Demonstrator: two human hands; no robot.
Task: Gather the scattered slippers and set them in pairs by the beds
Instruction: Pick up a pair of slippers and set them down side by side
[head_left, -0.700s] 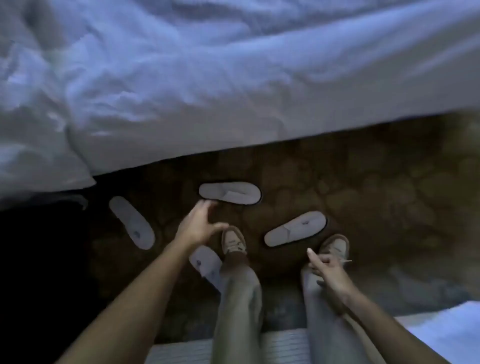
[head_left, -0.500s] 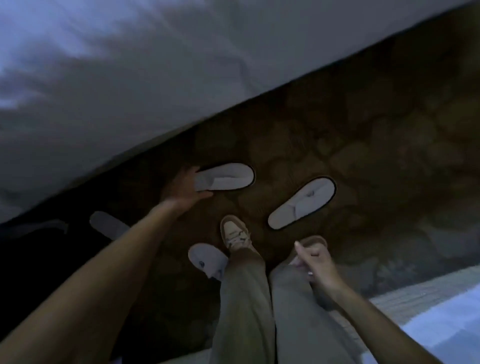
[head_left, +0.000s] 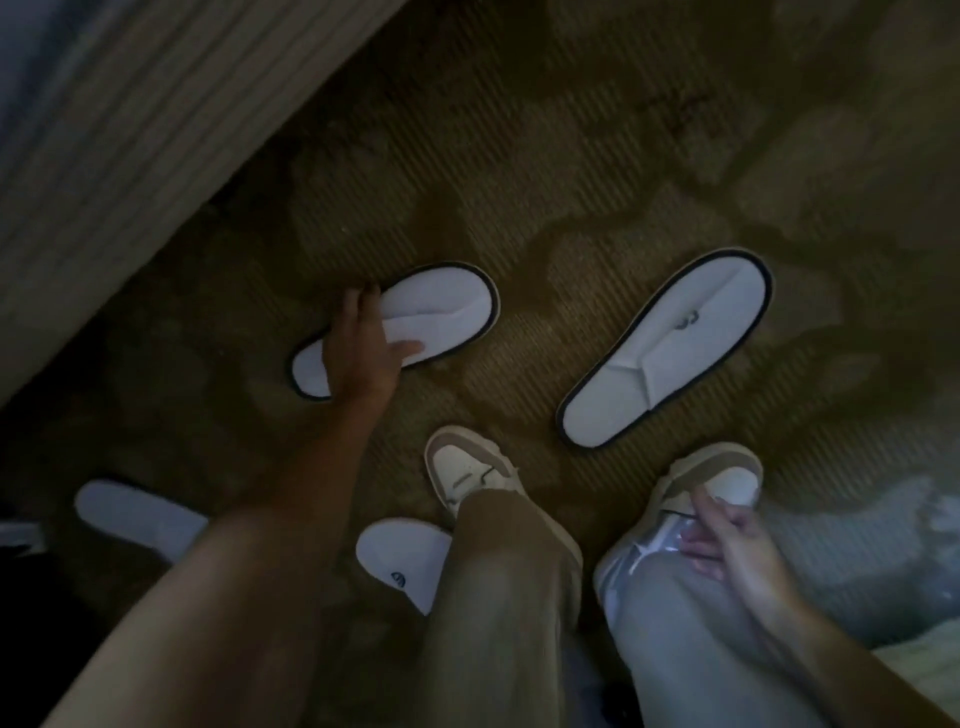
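**Left hand now on the first slipper**

Your left hand (head_left: 363, 348), reaching half a second ago, now has fingers wrapped over the slipper (head_left: 415, 325) near the bed's edge (head_left: 130, 156); your right hand (head_left: 727, 540) loosely curled at your knee, grasp unclear; three slippers remain scattered.

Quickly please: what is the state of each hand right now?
Left hand: closing on the slipper by the bed, which lies on the carpet.
Right hand: curled on clear plastic at the knee.

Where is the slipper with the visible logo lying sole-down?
Head view, right of centre: the logo slipper lies on the carpet, ahead of the right shoe.
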